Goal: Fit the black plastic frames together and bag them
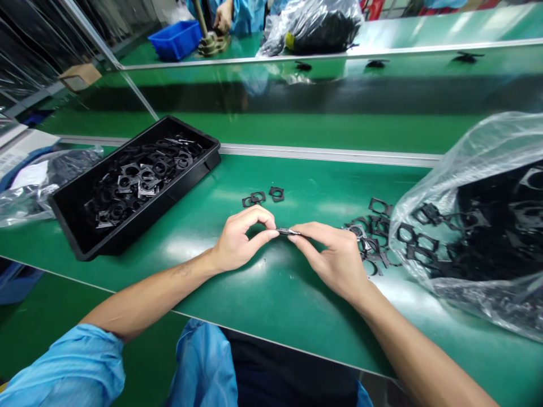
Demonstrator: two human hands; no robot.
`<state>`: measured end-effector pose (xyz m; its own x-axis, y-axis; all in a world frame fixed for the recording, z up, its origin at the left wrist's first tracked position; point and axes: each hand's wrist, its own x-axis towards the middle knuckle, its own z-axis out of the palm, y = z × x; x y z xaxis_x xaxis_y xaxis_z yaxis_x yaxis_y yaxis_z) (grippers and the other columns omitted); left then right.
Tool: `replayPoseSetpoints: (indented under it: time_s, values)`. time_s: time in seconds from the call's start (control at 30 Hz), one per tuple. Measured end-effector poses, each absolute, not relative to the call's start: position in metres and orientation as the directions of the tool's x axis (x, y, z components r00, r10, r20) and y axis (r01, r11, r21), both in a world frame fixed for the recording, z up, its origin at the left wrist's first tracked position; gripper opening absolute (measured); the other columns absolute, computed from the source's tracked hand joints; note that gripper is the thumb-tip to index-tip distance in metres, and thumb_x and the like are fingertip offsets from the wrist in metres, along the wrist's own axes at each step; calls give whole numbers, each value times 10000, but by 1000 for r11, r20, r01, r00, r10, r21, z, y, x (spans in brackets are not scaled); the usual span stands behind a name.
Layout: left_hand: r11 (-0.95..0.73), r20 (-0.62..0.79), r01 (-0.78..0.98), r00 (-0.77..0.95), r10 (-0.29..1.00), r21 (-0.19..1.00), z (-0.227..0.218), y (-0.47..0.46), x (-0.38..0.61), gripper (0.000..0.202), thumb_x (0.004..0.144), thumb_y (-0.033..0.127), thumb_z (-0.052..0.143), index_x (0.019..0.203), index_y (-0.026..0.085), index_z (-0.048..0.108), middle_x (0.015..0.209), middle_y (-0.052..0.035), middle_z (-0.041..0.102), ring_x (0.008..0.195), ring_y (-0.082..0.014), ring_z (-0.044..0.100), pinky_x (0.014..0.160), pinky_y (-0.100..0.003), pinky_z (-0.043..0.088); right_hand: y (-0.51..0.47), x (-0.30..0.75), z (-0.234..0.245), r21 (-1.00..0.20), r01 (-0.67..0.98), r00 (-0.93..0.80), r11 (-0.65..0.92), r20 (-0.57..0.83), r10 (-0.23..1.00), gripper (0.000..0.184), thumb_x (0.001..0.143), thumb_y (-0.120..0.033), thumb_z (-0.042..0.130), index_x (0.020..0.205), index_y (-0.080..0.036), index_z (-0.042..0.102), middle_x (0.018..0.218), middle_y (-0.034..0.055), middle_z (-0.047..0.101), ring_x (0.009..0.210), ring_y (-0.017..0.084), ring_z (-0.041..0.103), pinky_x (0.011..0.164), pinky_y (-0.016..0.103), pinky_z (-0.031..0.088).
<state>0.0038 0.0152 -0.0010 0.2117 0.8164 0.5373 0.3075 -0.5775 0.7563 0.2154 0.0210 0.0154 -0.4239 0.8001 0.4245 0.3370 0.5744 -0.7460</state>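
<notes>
**A:** Where is the piece the person has hold of?

**B:** Near the centre of the frame, just above the green table. It is a thin black frame piece, seen edge-on between the two hands. The left hand is pinched on its left end, thumb and forefinger closed on it. The right hand is clamped on the right end in the same way. Neither hand is open.

**A:** And around them?

**B:** Three loose frames lie on the table just beyond the hands. A scattered pile spills out of the clear plastic bag at the right edge, close to the right hand. The black tray, left of centre, holds many more.

**A:** What could go wrong from here?

**B:** The piece looks thin and is gripped only at its ends by fingertips. Too much twist between the hands could probably bend or snap it. If one pinch slipped, it might flick off the near table edge onto the dark cloth at the bottom of the frame, where a black part would be hard to spot. It could also fall into the pile at right and be lost among lookalikes. The right wrist is near that pile, so a careless sweep might scatter it.

**A:** Anyone else close?

**B:** Only a co-worker's hand at the top of the frame, well apart, beside a blue bin.
</notes>
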Motion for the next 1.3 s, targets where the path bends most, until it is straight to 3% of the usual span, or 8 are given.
replayPoseSetpoints:
  time_s: [0.57,0.67,0.73,0.9,0.97,1.07,1.2,1.3]
  values:
    - [-617,585,324,199,786,718,0,14,4,107,916,225,699,858,181,621,796,-21,688,756,-140,658,743,-271,536,19,212,20,-872,277,-351,403,298,887,165,926,-252,679,837,-206,810,865,59,823,748,213,770,756,322,624]
    - [-633,601,356,210,771,688,-1,14,4,23,939,198,654,944,178,664,845,-38,711,788,-147,670,763,-285,553,21,211,18,-963,145,-332,226,168,928,174,899,-343,724,837,-193,786,804,57,813,722,216,776,718,319,633]
    - [-657,624,389,227,748,646,-1,14,5,115,962,161,589,998,184,696,941,-69,727,887,-167,688,822,-318,571,24,211,17,-999,33,-351,42,27,936,252,860,-429,767,839,-178,765,762,60,803,683,211,775,672,307,637]
    - [-721,670,418,291,683,553,-2,14,5,144,936,157,626,997,210,745,1124,-90,729,995,-176,706,864,-335,602,30,214,16,-976,-56,-406,-210,-170,898,399,782,-514,827,928,-152,743,710,65,787,607,186,757,600,274,622]
    - [-742,682,397,311,663,540,-3,15,5,124,920,161,665,990,209,754,1022,-70,758,910,-159,720,825,-305,604,30,214,14,-983,-27,-403,-180,-154,902,411,833,-512,781,1020,-149,735,693,58,776,600,184,751,600,278,622]
    - [-722,673,393,280,684,570,-2,17,3,99,901,163,708,983,186,758,880,-51,770,790,-137,717,752,-257,587,28,213,10,-995,90,-334,52,19,943,275,929,-417,680,1024,-167,744,789,68,786,705,188,764,690,304,641]
    - [-658,635,399,208,743,639,-1,18,3,61,880,183,744,936,165,758,849,-50,780,750,-132,718,733,-242,572,24,212,13,-882,283,-317,377,285,904,161,912,-200,638,1004,-203,771,1028,86,774,928,209,741,784,322,637]
    - [-621,601,387,189,777,681,-1,17,4,47,886,218,741,904,180,762,836,-41,785,742,-142,722,724,-257,573,23,213,19,-854,281,-377,438,322,869,202,900,-140,610,976,-210,784,965,69,775,879,196,730,782,314,630]
